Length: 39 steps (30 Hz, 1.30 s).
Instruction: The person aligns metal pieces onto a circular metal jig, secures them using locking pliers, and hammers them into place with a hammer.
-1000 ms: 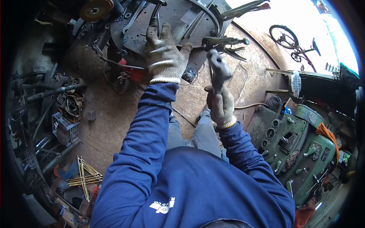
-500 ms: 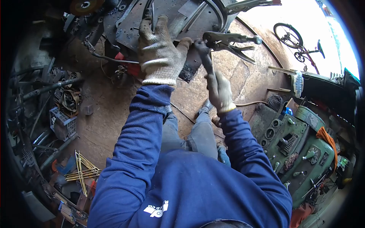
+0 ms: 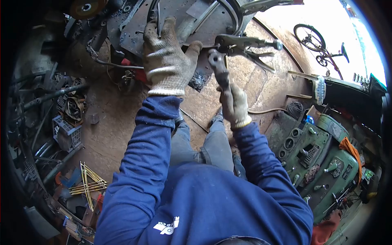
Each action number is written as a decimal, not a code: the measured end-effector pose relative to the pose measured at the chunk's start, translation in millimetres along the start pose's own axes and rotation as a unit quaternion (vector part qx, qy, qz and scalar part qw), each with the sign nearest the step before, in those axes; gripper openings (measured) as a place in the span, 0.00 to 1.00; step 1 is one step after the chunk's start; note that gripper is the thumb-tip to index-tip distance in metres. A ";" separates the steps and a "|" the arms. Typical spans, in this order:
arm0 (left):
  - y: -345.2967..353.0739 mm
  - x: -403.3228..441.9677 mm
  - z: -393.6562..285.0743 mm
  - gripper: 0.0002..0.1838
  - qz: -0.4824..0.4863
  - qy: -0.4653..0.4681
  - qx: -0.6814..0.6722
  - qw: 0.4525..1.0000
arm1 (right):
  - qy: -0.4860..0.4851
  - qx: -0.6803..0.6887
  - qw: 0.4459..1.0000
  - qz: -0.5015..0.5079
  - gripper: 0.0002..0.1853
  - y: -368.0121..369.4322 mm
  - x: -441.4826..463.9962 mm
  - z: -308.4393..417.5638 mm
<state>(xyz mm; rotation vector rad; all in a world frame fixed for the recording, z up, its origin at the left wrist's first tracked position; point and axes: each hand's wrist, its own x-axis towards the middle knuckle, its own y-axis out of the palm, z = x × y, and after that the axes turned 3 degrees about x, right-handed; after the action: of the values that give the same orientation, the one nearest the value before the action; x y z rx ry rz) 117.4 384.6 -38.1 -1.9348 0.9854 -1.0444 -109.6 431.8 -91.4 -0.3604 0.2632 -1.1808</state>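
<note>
My left hand (image 3: 169, 61), in a grey-white knit glove, lies over the near edge of a dark metal plate (image 3: 136, 34). Its fingers are spread and the thumb points right; a thin dark rod or cable (image 3: 158, 14) runs up past the fingertips. In my gloved right hand (image 3: 236, 104) is a dark metal tool that looks like pliers (image 3: 219, 67), its head upward. Just above that head, locking pliers (image 3: 245, 44) are clamped at the plate's edge. Another pair of locking pliers (image 3: 267, 5) sits farther back near a curved metal band (image 3: 237, 18).
Scrap metal and a grey crate (image 3: 67, 132) stand at left, with brass-coloured rods (image 3: 87, 185) below. A green machine (image 3: 326, 163) with levers is on the right. A bicycle (image 3: 320, 47) lies beyond, and a hose (image 3: 267, 111) crosses the floor.
My right hand has drawn the plier-like tool down and slightly toward me, away from the locking pliers. My left hand has shifted slightly left. The clamped locking pliers have tilted a little.
</note>
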 end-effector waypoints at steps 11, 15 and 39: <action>0.5 -2.6 -1.6 0.45 -0.005 0.005 0.046 0.999 | -0.015 0.002 1.000 -0.021 0.17 -1.9 1.1 14.0; 1.1 -1.7 1.3 0.46 0.005 0.004 0.016 1.000 | -0.024 -0.035 0.999 -0.030 0.18 5.4 7.2 1.5; 6.6 -11.3 1.1 0.22 -0.092 0.160 0.118 0.976 | 0.533 0.207 0.815 -0.099 0.21 93.8 -221.6 -203.3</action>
<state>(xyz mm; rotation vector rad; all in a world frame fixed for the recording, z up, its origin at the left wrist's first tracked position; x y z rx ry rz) 112.2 391.6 -47.9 -1.7174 0.8149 -1.5447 -188.0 642.1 -312.4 0.7310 0.9362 -1.5125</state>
